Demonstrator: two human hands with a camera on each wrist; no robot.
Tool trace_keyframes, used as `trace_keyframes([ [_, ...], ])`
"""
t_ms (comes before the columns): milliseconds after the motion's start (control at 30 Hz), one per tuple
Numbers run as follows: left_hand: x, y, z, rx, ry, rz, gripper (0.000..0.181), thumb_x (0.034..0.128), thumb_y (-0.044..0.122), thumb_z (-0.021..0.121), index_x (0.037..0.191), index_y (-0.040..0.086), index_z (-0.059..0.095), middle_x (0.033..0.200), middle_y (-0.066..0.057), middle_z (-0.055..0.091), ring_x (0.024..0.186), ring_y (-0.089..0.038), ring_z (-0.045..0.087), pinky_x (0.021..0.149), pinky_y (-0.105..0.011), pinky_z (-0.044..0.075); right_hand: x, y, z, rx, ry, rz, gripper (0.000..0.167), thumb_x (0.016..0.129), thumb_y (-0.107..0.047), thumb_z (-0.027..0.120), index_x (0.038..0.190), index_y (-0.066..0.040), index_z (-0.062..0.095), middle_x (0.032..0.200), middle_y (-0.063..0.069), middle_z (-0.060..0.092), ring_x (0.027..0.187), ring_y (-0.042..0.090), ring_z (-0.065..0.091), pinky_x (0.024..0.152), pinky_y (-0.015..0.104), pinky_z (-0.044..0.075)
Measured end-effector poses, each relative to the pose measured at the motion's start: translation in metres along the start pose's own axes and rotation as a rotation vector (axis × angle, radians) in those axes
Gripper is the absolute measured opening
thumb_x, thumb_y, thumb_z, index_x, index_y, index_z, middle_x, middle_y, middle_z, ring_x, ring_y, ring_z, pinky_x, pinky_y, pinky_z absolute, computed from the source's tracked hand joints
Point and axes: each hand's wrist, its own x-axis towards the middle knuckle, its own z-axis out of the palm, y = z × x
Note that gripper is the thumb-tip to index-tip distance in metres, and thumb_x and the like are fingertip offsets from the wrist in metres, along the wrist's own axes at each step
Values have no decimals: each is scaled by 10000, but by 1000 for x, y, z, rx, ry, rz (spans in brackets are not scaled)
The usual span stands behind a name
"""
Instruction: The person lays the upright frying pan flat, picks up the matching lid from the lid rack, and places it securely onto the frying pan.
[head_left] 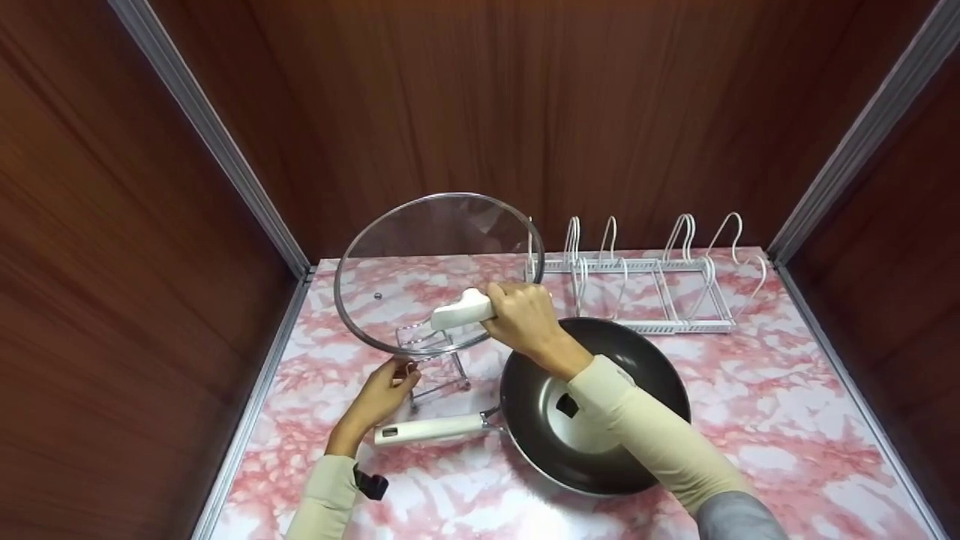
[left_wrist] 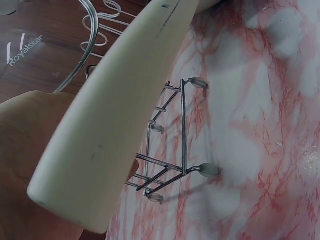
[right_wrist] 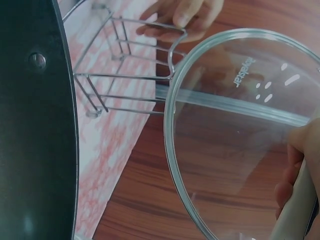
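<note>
My right hand (head_left: 525, 319) grips the white handle (head_left: 461, 311) of a round glass lid (head_left: 442, 240), which is tilted and raised. The lid's lower rim is at a small chrome wire rack (head_left: 459, 367); in the right wrist view the metal rim (right_wrist: 170, 125) meets or overlaps the rack's wire end. My left hand (head_left: 382, 394) holds the rack's left side by its wire, fingers partly hidden behind it. A dark frying pan (head_left: 645, 360) lies beneath my right forearm. Its cream handle (head_left: 431, 430) points left, near my left wrist, and covers much of the left wrist view (left_wrist: 105, 120).
A white wire rack (head_left: 675, 328) with several upright loops stands at the back right, behind the pan. Brown wood-grain panels (head_left: 450, 97) with metal edge strips enclose the pink-and-white marbled tabletop (head_left: 465, 495) at the back and sides.
</note>
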Motion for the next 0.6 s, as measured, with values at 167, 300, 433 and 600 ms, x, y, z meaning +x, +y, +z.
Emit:
trace_keyframes([
  [167,0,3,-1,1,0,-9,277,1048,84,643,1295,-40,644,1220,-208,706,1164,-360,684,1068,-510,564,-2,0,-3,-13,-5,7,294,720,-171,855,771,-125,569,534,1,579,401,197,484,392,355,363],
  [300,0,7,-3,1,7,-29,224,1046,86,647,1244,-17,656,1204,-176,694,1186,-355,681,1068,-503,569,-4,0,-4,-21,-17,7,274,725,-188,861,787,-122,603,555,10,621,418,210,548,396,377,402],
  [433,-1,10,-5,20,25,-2,212,1045,87,648,1221,-31,652,1210,-187,677,1180,-372,679,1021,-494,595,-6,1,-5,-23,-23,15,241,735,-197,869,824,-119,658,608,22,681,451,223,605,409,389,445],
  [600,-1,14,-7,12,68,31,221,1032,70,658,1230,-29,662,1244,-210,653,1201,-398,668,989,-466,614,-10,3,-8,-42,-24,36,267,734,-238,875,820,-124,649,602,12,670,435,208,573,403,372,420],
])
